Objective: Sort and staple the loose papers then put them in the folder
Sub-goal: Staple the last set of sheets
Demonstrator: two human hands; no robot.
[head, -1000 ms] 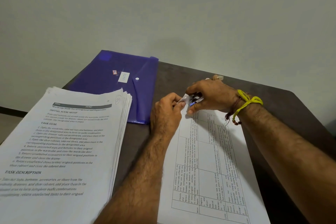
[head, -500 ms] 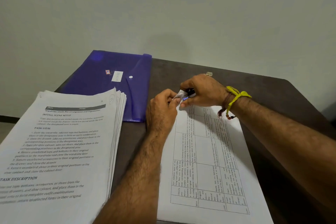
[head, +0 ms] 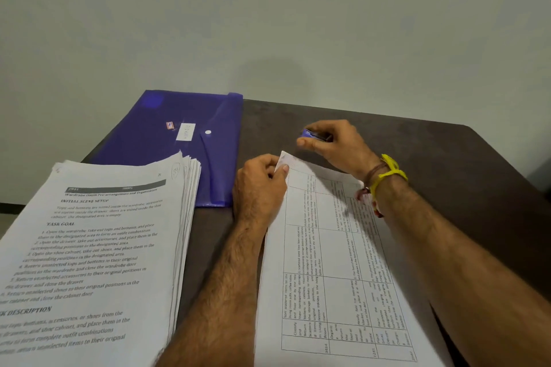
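A dark brown matte worktop (head: pixel 432 158) stands against a plain pale grey-green wall (head: pixel 268 9). A yellow thread bracelet (head: pixel 390 171) and brown beaded cord (head: pixel 374 171) circle one wrist.

A single head-worn view looks forward and steeply down from above the person's forearms, close over a dark table (head: pixel 417 143). It faces a plain wall (head: pixel 268 24) that fills the upper half of the frame. The wide lens bends the table edges. The left hand (head: pixel 258 185) and right hand (head: pixel 334 143) sit near the frame's middle; a purple folder (head: pixel 185 128) lies beyond and left of the fingers, a paper stack (head: pixel 89 247) nearer, at lower left.
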